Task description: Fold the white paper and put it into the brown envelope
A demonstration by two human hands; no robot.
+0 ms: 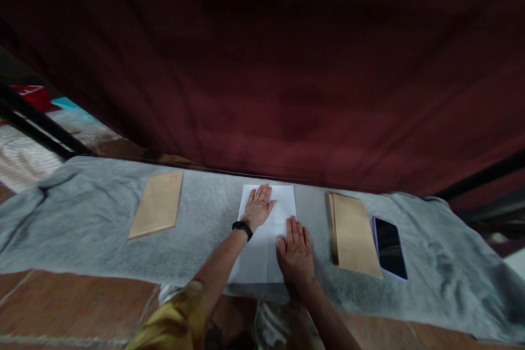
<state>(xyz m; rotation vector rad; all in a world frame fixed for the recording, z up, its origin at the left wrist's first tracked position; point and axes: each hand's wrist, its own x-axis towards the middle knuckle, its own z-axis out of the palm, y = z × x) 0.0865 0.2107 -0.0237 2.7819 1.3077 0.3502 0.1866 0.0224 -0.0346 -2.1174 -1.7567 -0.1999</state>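
A white sheet of paper [256,257] with faint crease lines lies on the grey cloth in front of me. My left hand [257,209] rests flat on its upper part, fingers stretched out, a black band around the wrist. Lower down, my right hand [296,251] lies flat over the sheet's right edge with its fingers extended. To the left is a brown envelope [158,205] with small reddish marks near its top corner. On the right sits a stack of brown envelopes [356,235], nearer to my right hand.
A phone [390,248] in a light purple case lies right of the stack. Grey cloth [102,213] covers the long, low surface. Behind it hangs a dark red curtain [262,93]. Dark bars [36,120] stand at the left, and tiled floor [74,306] shows in front.
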